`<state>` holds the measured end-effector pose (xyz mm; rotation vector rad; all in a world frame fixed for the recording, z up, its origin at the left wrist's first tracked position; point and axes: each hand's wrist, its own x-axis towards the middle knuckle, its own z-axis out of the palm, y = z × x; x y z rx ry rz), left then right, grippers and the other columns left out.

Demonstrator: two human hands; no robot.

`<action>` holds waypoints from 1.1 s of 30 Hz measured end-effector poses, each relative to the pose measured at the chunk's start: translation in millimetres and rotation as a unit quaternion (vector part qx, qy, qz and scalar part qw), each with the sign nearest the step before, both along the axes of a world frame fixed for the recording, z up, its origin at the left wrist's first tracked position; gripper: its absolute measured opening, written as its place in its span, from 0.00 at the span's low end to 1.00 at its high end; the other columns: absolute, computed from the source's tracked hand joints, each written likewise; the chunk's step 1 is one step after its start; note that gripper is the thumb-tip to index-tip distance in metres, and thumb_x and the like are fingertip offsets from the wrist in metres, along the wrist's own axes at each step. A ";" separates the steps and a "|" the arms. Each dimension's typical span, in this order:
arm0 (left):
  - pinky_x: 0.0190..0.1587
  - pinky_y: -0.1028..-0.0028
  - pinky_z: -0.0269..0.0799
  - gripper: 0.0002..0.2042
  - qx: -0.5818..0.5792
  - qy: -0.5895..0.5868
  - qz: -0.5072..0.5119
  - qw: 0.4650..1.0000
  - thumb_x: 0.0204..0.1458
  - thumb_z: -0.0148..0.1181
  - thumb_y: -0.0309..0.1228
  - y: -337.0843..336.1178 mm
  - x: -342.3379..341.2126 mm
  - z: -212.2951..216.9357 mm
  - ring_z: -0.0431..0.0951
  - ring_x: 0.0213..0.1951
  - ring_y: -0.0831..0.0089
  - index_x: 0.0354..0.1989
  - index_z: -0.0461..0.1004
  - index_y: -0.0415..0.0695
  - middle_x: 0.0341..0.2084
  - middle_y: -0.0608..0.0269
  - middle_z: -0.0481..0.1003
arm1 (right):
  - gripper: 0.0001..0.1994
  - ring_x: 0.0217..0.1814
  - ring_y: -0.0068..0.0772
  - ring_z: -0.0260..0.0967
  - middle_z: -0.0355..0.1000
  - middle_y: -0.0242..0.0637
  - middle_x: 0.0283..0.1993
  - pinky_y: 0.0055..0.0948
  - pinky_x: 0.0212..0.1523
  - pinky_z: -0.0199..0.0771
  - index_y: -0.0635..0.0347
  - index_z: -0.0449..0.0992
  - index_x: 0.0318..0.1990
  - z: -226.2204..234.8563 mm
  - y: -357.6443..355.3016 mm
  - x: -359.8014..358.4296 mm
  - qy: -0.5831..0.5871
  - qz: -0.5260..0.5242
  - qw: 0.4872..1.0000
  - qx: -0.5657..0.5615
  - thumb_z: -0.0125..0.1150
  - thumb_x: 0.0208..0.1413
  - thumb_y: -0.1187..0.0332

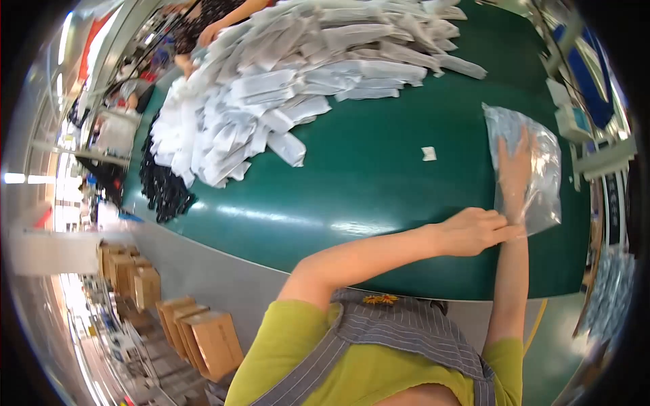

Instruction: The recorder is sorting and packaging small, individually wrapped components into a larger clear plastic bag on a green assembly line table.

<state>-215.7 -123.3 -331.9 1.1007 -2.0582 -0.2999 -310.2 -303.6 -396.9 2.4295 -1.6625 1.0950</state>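
A clear plastic bag [545, 177] lies at the right side of the green table. My right hand [516, 162] appears to be inside it, with its fingers stretched out and spread toward the far end. At the bag's near, open edge, my left hand [470, 231] is closed in a pinch on the plastic, right beside my right wrist. Something pale grey-blue shows in the far part of the bag, but glare keeps me from telling whether it is contents or folded film.
A large heap of white and pale grey long, flat pieces [271, 91] covers the table's far left, beside a black heap [162, 179]. A small white piece [428, 153] lies mid-table. Another person's arm [233, 17] reaches in behind the heap. Cardboard boxes [213, 345] stand on the floor.
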 end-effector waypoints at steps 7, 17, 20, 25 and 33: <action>0.52 0.59 0.69 0.18 0.017 -0.175 0.507 0.844 0.52 0.57 0.24 120.7 273.2 6.3 0.73 0.50 0.53 0.53 0.71 0.39 0.45 0.52 0.74 | 0.10 0.54 0.43 0.68 0.70 0.47 0.51 0.34 0.57 0.66 0.66 0.74 0.48 61.2 113.4 -104.8 -0.107 0.108 0.983 0.101 0.53 0.63 0.73; 0.58 0.55 0.63 0.18 -0.066 -0.184 0.303 0.933 0.50 0.62 0.26 -0.5 289.2 11.0 0.70 0.53 0.55 0.52 0.73 0.43 0.51 0.54 0.69 | 0.06 0.41 0.47 0.72 0.71 0.43 0.42 0.35 0.42 0.75 0.61 0.75 0.41 72.6 41.6 142.0 -0.144 0.430 0.883 0.126 0.56 0.56 0.78; 0.61 0.54 0.60 0.23 -0.087 -0.231 0.346 0.905 0.51 0.63 0.32 -49.6 316.0 47.3 0.69 0.56 0.54 0.57 0.69 0.45 0.56 0.51 0.67 | 0.08 0.44 0.45 0.72 0.69 0.44 0.46 0.35 0.45 0.73 0.61 0.74 0.44 66.9 -41.5 192.5 -0.092 0.342 0.928 0.118 0.54 0.58 0.75; 0.60 0.53 0.62 0.22 -0.149 -0.274 0.377 0.872 0.56 0.57 0.38 -162.5 369.8 64.7 0.68 0.57 0.53 0.59 0.69 0.49 0.57 0.50 0.67 | 0.15 0.58 0.51 0.64 0.68 0.45 0.52 0.41 0.57 0.67 0.57 0.72 0.52 71.4 -154.1 270.7 -0.080 0.276 0.958 0.008 0.55 0.57 0.70; 0.55 0.54 0.64 0.24 0.132 -0.399 0.450 0.788 0.62 0.39 0.52 -206.7 456.0 -9.5 0.76 0.49 0.53 0.48 0.80 0.51 0.43 0.53 0.79 | 0.25 0.65 0.55 0.61 0.68 0.45 0.59 0.58 0.63 0.57 0.47 0.74 0.56 41.1 -169.5 365.2 -0.062 0.339 0.922 0.177 0.43 0.62 0.42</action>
